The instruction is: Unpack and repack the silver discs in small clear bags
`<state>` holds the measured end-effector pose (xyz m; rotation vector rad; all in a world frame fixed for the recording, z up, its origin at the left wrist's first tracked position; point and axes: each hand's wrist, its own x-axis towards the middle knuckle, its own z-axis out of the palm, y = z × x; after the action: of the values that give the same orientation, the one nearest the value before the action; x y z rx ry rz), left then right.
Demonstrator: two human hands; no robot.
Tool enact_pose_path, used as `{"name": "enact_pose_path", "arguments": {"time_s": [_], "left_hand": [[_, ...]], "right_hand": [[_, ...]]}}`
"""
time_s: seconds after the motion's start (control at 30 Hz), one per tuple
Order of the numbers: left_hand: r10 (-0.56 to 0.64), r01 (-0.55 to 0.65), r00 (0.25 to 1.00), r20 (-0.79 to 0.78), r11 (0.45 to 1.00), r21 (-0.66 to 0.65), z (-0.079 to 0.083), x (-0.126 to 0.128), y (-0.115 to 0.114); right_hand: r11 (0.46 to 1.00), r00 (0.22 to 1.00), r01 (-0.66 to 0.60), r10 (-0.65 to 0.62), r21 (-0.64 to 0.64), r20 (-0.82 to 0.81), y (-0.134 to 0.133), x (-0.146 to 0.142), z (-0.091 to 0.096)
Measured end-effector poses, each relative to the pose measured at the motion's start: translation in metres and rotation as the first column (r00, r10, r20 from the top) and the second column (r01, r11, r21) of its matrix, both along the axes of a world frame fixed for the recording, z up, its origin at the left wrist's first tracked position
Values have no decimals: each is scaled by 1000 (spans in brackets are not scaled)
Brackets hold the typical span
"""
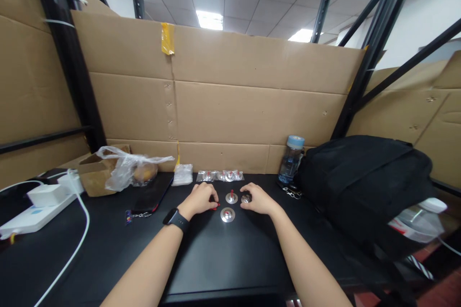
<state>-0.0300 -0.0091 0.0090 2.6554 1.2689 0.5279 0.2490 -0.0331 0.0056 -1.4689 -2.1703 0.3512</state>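
Pinching a small metal disc (246, 198) with fingertips of the right hand (257, 200). Curling the left hand (201, 200) alongside, grip impossible to tell. Probably light, stiff, slippery: best taken by the rim.

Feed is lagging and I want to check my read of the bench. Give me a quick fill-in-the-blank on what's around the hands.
1. The left hand has a black ___ strapped to its wrist.
2. The water bottle has a ___ cap and stands beside the backpack.
3. The silver discs lie on the ___ table, between the left hand and the right hand.

Missing words: watch; blue; black.
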Motion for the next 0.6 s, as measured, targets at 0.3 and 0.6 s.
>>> {"name": "enact_pose_path", "arguments": {"time_s": [0.3,0.6], "left_hand": [[58,-59,997,56,998,21,2,10,-7],[47,-41,902,429,999,-22,19,22,-16]], "right_hand": [[994,1000,15,-17,-108,-15,-1,17,3],[998,919,-52,40,-19,-393,-11,0,19]]}}
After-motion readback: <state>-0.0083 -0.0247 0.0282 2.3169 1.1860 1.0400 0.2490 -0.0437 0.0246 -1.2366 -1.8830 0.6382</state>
